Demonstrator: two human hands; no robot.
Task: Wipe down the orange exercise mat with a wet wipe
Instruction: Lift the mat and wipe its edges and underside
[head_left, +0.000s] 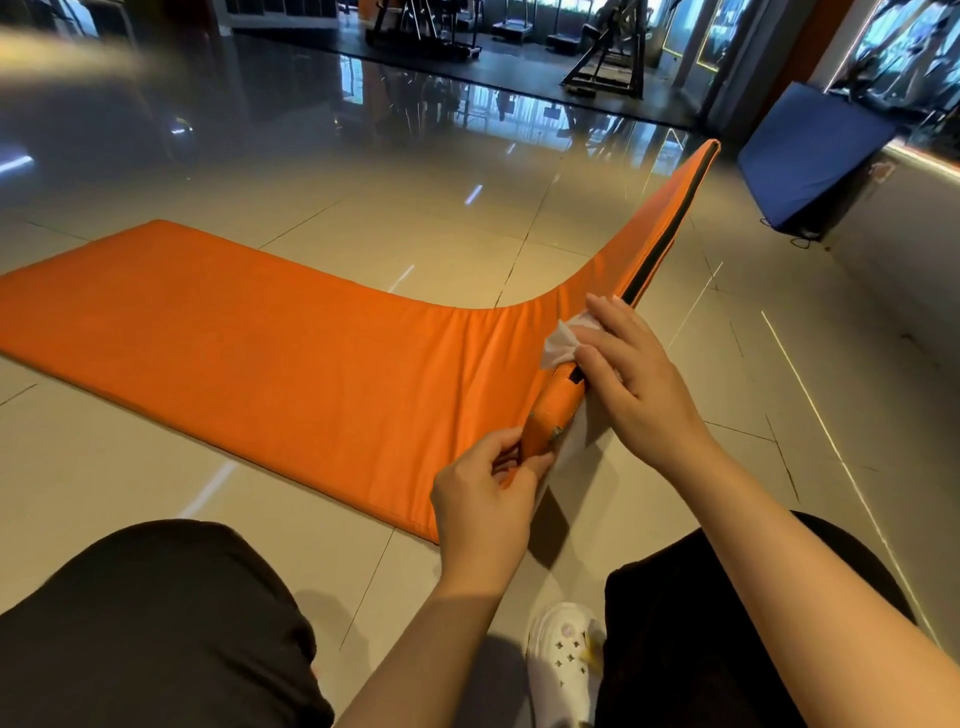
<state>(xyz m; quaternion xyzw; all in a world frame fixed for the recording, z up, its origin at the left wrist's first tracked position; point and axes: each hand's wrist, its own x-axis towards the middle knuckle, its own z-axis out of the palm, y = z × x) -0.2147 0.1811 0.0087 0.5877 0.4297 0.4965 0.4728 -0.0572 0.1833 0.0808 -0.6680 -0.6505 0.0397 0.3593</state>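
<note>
White wet wipe (563, 343) under right hand (636, 376); left hand (485, 493) pinches mat (260, 348) corner.

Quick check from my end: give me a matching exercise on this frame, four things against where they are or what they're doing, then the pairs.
Things:
1. left hand
2. right hand
3. wet wipe
4. blue mat

States:
a. propped up at the far right
b. pinches the orange mat's near corner
c. white, draped over the raised edge
d. presses the wipe on that edge

Pairs: 1-b, 2-d, 3-c, 4-a
</note>
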